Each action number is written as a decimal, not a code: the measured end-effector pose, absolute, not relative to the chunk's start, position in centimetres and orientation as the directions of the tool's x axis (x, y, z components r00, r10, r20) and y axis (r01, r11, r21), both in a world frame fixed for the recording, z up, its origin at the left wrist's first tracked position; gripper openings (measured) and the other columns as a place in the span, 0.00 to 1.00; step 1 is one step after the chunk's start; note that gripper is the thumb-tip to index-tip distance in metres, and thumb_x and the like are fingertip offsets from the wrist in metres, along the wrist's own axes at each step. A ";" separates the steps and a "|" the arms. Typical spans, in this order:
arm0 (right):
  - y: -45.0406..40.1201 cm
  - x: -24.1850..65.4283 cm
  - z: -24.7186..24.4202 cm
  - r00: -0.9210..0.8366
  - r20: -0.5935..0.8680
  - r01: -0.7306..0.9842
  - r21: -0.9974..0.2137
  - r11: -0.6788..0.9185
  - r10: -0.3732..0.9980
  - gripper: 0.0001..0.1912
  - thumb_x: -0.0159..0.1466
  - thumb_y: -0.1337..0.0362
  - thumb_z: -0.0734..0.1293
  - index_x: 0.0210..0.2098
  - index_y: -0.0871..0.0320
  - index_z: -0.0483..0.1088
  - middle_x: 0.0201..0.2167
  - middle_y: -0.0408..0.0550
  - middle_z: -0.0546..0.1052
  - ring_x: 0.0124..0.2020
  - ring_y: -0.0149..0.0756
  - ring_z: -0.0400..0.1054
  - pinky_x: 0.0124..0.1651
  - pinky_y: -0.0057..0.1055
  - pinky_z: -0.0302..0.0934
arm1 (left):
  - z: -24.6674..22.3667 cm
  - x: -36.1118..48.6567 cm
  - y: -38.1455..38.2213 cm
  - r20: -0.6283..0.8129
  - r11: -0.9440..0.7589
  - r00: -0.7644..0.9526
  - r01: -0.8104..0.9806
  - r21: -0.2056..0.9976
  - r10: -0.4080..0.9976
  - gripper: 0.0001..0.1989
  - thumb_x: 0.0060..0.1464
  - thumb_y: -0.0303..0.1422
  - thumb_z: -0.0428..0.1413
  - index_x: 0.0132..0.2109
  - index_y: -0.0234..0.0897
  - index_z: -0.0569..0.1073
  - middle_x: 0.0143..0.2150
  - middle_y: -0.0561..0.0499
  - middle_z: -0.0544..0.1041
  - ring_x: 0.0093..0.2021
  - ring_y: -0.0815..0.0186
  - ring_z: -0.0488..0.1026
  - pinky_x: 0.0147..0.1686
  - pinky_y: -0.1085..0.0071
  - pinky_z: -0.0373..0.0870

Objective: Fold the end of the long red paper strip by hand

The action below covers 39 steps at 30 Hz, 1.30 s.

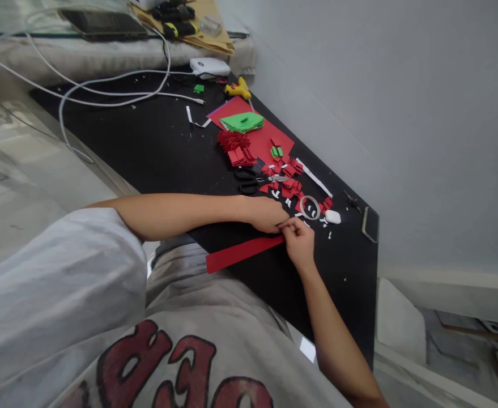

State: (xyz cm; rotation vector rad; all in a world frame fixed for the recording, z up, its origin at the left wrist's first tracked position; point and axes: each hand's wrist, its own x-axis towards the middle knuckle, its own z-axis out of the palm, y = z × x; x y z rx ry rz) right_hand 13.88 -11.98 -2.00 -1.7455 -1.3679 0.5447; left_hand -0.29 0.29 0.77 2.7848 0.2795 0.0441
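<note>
A long red paper strip stretches over the table's near edge, its right end pinched in my right hand. My left hand meets the right one there, fingers closed at the same end of the strip. The exact hold of the left fingertips is partly hidden. Just beyond my hands lie black-handled scissors, a roll of tape and several small folded red paper pieces. White paper scraps are scattered among them.
A stack of green paper rests on red sheets. Behind is a yellow glue gun. White cables loop over the far left of the black table. A phone and white case lie right, near the wall.
</note>
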 end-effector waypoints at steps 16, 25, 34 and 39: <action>-12.1 14.1 -2.3 0.332 0.135 0.581 -0.809 -0.090 0.934 0.08 0.57 0.60 0.66 0.26 0.56 0.74 0.16 0.34 0.56 0.21 0.27 0.48 0.27 0.28 0.46 | 0.5 -0.3 0.2 0.017 -0.923 0.982 0.169 0.346 0.186 0.11 0.61 0.33 0.57 0.46 0.37 0.82 0.42 0.42 0.83 0.40 0.58 0.78 0.39 0.67 0.70; -12.1 14.1 -2.3 0.331 0.136 0.581 -0.809 -0.088 0.934 0.08 0.57 0.60 0.67 0.26 0.56 0.74 0.16 0.34 0.56 0.20 0.27 0.49 0.27 0.28 0.46 | 1.4 -0.6 -0.1 -0.020 -0.935 0.984 0.177 0.309 0.180 0.11 0.63 0.33 0.57 0.46 0.37 0.83 0.41 0.42 0.83 0.38 0.57 0.78 0.38 0.66 0.70; -12.1 13.9 -2.1 0.325 0.145 0.574 -0.815 -0.074 0.935 0.07 0.58 0.60 0.67 0.26 0.56 0.74 0.16 0.34 0.56 0.20 0.27 0.48 0.27 0.28 0.47 | 1.1 -0.5 0.1 -0.003 -0.913 0.980 0.185 0.364 0.197 0.09 0.60 0.33 0.59 0.45 0.38 0.83 0.41 0.43 0.83 0.39 0.60 0.78 0.39 0.68 0.70; -12.1 14.0 -2.1 0.319 0.128 0.585 -0.806 -0.089 0.939 0.08 0.59 0.61 0.66 0.27 0.56 0.74 0.16 0.34 0.55 0.20 0.27 0.47 0.26 0.28 0.45 | 1.1 -0.5 0.1 0.007 -0.912 0.981 0.178 0.369 0.194 0.09 0.60 0.33 0.59 0.44 0.38 0.83 0.41 0.43 0.83 0.38 0.59 0.78 0.39 0.67 0.71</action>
